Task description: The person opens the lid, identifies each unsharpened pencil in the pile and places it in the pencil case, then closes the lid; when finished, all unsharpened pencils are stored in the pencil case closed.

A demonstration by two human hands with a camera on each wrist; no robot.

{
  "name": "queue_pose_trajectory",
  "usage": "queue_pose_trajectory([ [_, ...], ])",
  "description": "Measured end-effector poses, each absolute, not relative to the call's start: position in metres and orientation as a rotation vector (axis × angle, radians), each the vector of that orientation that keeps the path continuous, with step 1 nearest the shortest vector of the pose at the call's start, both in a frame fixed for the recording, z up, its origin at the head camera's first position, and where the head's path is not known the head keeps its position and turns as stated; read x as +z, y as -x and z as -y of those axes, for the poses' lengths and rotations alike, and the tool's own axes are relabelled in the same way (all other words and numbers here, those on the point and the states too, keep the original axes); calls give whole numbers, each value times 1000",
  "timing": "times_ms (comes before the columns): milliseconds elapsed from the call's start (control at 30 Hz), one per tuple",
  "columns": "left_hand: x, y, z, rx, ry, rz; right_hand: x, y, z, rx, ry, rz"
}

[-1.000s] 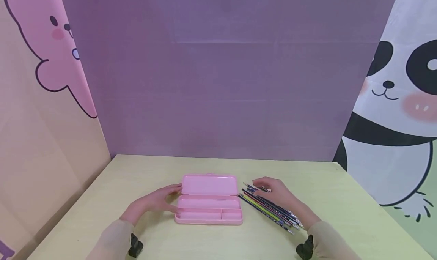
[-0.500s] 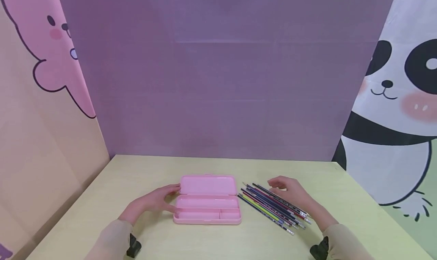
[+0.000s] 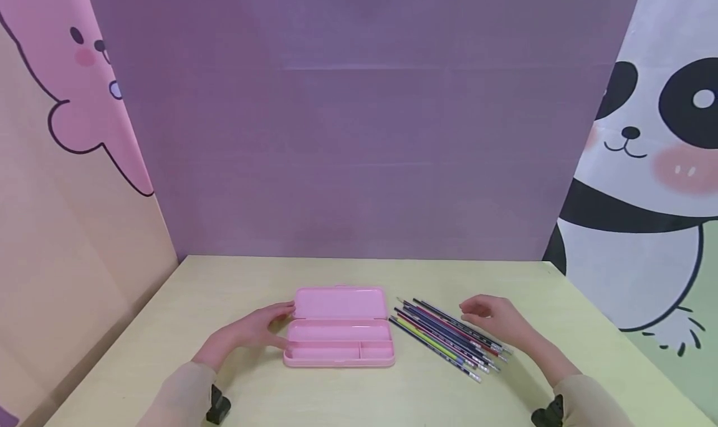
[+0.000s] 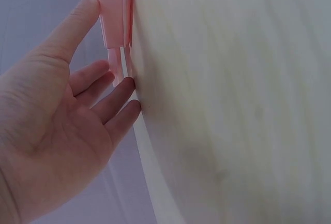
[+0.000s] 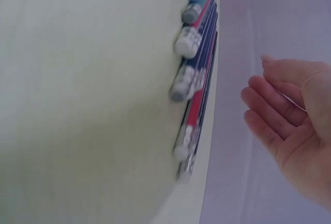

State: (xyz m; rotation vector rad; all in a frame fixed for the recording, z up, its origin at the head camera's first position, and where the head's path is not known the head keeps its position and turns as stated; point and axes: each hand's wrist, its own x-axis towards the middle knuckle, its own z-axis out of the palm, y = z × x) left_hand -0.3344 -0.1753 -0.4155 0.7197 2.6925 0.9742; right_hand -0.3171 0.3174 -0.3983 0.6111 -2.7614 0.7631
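Observation:
A pink pencil case point(image 3: 339, 332) lies opened flat on the table, its lid tipped back and its tray split by a ridge and a small divider. At its left side my left hand point(image 3: 255, 328) rests with fingers spread; in the left wrist view the thumb touches the case point(image 4: 115, 12) and the other fingers are loosely bent. Right of the case, several pencils point(image 3: 443, 335) lie slantwise in a loose bundle, their eraser ends point(image 5: 187, 43) toward me. My right hand point(image 3: 496, 318) hovers to the right of them, fingers loosely curved, holding nothing.
A pale wooden table point(image 3: 241, 283) carries everything. Behind it stands a purple backdrop point(image 3: 359, 134). Side walls bear a pink cartoon figure point(image 3: 73, 90) on the left and a panda point(image 3: 645, 165) on the right.
My right hand has moved from above the pencils off to the right, leaving the bundle uncovered. The left hand has stayed at the case. The head view has shifted slightly.

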Motion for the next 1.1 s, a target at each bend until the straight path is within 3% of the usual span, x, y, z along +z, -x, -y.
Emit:
queue_pose_trajectory([
  [800, -419, 339, 178, 998, -780, -2676, -414, 314, -352, 736, -404, 2935],
  [1100, -419, 338, 178, 982, -802, -2686, -417, 316, -355, 712, -489, 2934],
])
